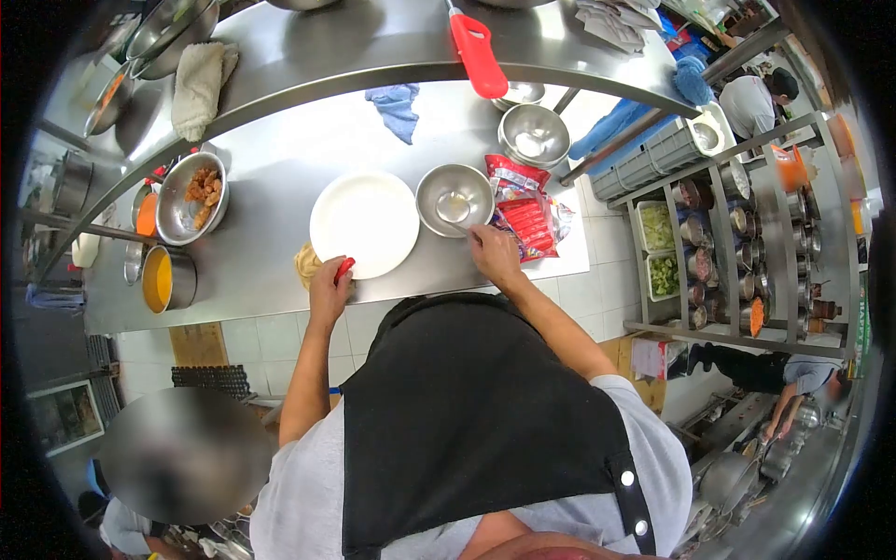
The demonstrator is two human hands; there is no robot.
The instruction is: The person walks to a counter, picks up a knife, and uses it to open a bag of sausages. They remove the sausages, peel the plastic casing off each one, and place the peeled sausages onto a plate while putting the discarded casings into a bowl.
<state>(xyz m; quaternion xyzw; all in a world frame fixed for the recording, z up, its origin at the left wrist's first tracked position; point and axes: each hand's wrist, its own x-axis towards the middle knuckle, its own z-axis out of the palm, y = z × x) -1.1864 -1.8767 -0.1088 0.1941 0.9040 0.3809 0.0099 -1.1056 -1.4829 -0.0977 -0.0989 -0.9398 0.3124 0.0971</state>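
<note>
A white plate lies on the steel counter in front of me. At its near left edge my left hand is closed on a small red object. Right of the plate stands a steel bowl with a little something pale in it. My right hand, at the bowl's near right edge, is closed on the handle of a spoon that reaches into the bowl. Beside that bowl lie red packets. A yellowish cloth sits partly under the plate's left edge.
Another steel bowl with brown food pieces and a pot of orange liquid stand left. A blue cloth lies behind the plate. Stacked bowls stand back right. A shelf crosses above the counter. Other people are farther off.
</note>
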